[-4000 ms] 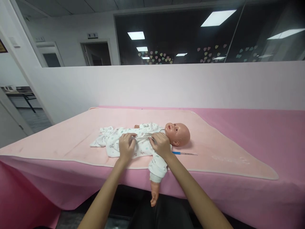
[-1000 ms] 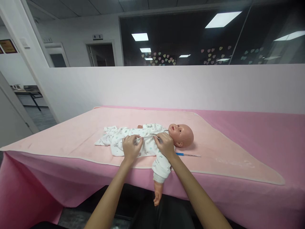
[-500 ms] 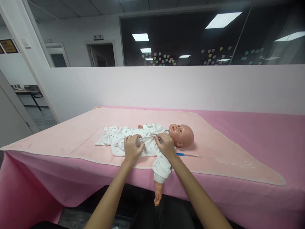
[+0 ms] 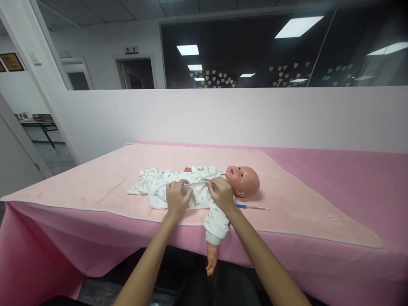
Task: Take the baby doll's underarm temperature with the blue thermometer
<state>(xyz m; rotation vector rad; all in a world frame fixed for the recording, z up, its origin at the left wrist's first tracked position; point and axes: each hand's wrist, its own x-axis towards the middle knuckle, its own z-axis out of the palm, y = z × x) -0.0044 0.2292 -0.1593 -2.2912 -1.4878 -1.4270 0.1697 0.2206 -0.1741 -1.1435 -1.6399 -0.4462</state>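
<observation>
A low white partition (image 4: 223,114) runs behind the worktop (image 4: 357,182), and above it we see a dark window (image 4: 255,51) with small heart stickers (image 4: 216,77) and a doorway (image 4: 135,73) to its left. The worktop is covered by a deep pink cloth. A paler pink blanket (image 4: 95,187) is spread over that cloth, its near edge lying along the front of the worktop.

A baby doll (image 4: 244,180) lies on its back on the blanket, near the front edge, with its bare head to our right and its legs to our left. It wears a white printed sleepsuit (image 4: 153,187). One sleeved doll arm (image 4: 211,255) hangs over the front edge, with its bare hand below the cloth.

Both of the person's forearms reach in from below. The left grip (image 4: 177,197) rests on the doll's belly with its fingers curled and clenched on the front of the sleepsuit. The right grip (image 4: 221,194) sits on the doll's chest, just beside the chin, and likewise pinches the fabric. A narrow raised edge of the sleepsuit (image 4: 197,183) stretches between the two grips.

A thin stick with a blue end (image 4: 251,207) lies flat on the blanket, just right of the right wrist and below the doll's head, touching neither.
</observation>
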